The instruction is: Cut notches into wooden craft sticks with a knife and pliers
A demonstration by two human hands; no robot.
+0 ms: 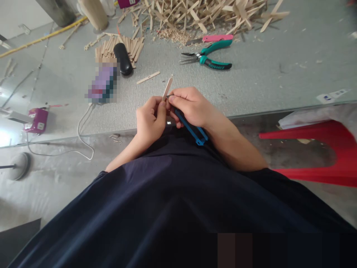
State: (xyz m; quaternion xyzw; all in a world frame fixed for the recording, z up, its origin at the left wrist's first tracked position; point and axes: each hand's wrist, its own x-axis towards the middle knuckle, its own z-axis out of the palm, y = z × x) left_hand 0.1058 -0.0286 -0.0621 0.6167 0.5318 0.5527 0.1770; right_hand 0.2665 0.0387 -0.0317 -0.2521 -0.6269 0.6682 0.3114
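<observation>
Near the table's front edge, my left hand (150,119) pinches a wooden craft stick (167,88) that points up and slightly right. My right hand (191,106) is closed around a blue utility knife (189,126), its handle end slanting down toward my dark shirt. The knife's tip meets the stick between my two thumbs; the exact contact is partly hidden by fingers. Just beyond, another craft stick (148,77) with a small slot in its middle lies on the table. Green-handled needle-nose pliers (208,56) rest farther right, jaws apart.
A big pile of sticks (200,15) with shavings (174,35) covers the back. A pink-handled blade (217,38), a black case (123,58), a bundle of sticks (136,48) and a cabled phone (102,83) lie around. A red stool (340,149) stands at right.
</observation>
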